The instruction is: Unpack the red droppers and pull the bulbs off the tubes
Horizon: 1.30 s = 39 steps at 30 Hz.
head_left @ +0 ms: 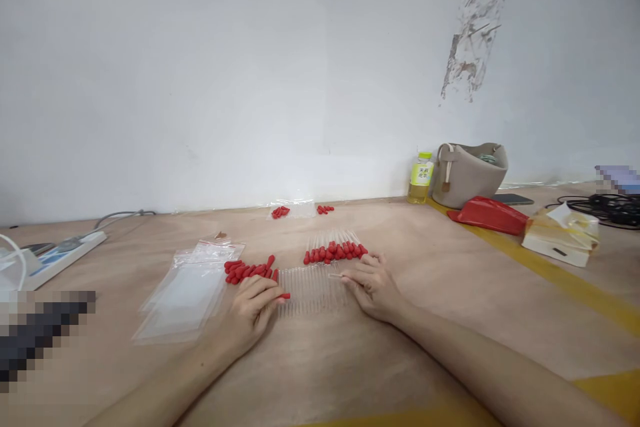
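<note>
My left hand [257, 307] pinches a small red rubber bulb [285, 296] between thumb and finger. Beside it lies a pile of red bulbs [245, 272]. My right hand [373, 283] holds a thin clear tube [335, 275], its tip pointing left. Between my hands, a row of clear tubes [305, 290] lies side by side on the table. Behind that row are several clear tubes fitted with red bulbs [336, 252], bulb ends toward me. The two held pieces are apart.
Clear zip bags [185, 293] lie at the left, near a power strip [70, 259]. More red bulbs [281, 212] rest by the wall. At the right are a bottle [421, 179], a grey bag [470, 175], a red pouch [489, 215], a tissue pack [563, 237] and black cables [617, 209].
</note>
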### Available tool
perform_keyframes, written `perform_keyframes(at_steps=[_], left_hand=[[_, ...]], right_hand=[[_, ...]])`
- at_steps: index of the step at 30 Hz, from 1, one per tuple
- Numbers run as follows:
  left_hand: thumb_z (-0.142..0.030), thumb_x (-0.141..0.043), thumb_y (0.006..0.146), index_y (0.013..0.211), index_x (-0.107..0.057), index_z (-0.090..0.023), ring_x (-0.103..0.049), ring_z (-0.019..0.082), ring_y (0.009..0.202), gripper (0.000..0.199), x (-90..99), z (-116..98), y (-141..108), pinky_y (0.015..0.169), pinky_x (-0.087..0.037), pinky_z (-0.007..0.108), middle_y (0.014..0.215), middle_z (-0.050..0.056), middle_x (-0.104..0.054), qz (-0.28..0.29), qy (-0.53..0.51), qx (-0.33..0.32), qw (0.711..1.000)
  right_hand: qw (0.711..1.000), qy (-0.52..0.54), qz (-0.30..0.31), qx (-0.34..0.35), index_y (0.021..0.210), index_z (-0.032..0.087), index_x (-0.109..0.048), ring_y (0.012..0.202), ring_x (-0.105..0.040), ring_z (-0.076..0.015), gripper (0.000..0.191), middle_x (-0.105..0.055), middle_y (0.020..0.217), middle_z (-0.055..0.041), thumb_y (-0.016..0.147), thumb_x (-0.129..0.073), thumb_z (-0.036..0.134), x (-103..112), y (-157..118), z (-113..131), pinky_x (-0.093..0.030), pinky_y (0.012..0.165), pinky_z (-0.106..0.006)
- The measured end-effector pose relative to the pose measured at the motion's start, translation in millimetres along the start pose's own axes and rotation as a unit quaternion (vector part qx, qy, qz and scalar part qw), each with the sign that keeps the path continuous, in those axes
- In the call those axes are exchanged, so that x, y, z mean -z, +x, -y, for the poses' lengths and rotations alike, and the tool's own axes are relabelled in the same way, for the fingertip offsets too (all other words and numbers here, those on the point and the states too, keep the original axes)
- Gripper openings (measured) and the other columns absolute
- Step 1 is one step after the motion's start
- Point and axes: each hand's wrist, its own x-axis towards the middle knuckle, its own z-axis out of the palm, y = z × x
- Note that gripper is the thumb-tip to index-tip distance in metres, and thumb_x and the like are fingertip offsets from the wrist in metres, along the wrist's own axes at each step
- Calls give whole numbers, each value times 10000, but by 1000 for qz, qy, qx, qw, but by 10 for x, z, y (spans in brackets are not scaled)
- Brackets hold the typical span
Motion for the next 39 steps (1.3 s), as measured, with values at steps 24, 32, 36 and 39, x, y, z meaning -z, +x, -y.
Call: perform_keyframes(at_steps=[24, 32, 36, 39], left_hand=[[-456, -474, 740, 849, -572, -208, -563, 170, 721, 289, 391, 1039, -41, 606, -413, 256, 872, 8, -637, -5, 109, 334, 936], [-487, -444, 769, 805, -619, -219, -555, 185, 777, 322, 416, 1063, -82, 672, -404, 269, 864, 2, -647, 17, 117, 310, 943], [-462, -410, 801, 799, -620, -197, -562, 194, 821, 339, 417, 1104, -99, 691, -409, 275, 856, 27, -651, -30, 117, 292, 949], [-404, -368, 834, 803, -622, -191, -566, 197, 844, 334, 430, 1091, -86, 743, -403, 298, 857, 39, -653, -69, 137, 254, 955]], right_hand=[[990, -63, 60, -116, 792, 218, -622, 774, -536, -157, 180, -660, 789, -14, 817, -444, 219, -35, -6, -24, -231, 827, -339], [989, -64, 69, -110, 795, 208, -617, 778, -529, -166, 180, -657, 806, -25, 815, -486, 330, -24, 5, -4, -237, 838, -356], [989, -64, 81, -103, 832, 217, -617, 822, -523, -177, 214, -647, 865, -29, 805, -496, 392, -21, -3, 2, -243, 845, -366], [990, -63, 89, -94, 834, 223, -620, 852, -516, -186, 258, -639, 884, -34, 802, -486, 442, -14, -12, 9, -242, 860, -378]])
